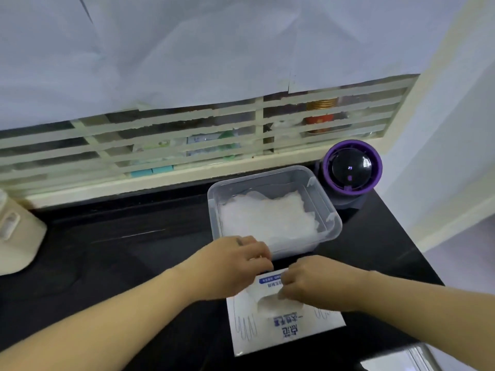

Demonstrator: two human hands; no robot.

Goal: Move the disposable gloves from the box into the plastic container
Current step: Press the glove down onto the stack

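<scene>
A white glove box (284, 330) with blue print lies flat on the black counter near the front edge. Clear gloves (278, 303) bulge from its opening. My left hand (230, 266) presses on the box's far left end, fingers curled. My right hand (316, 282) sits over the opening, fingers pinched on the gloves there. Just behind the box stands a clear plastic container (332, 210), with a pile of clear gloves (267, 220) lying inside it.
A purple and black round device (351, 170) stands right behind the container. A cream appliance (16, 236) is at the far left. A barred window with shelves of items runs along the back. The counter's right edge drops off near the container.
</scene>
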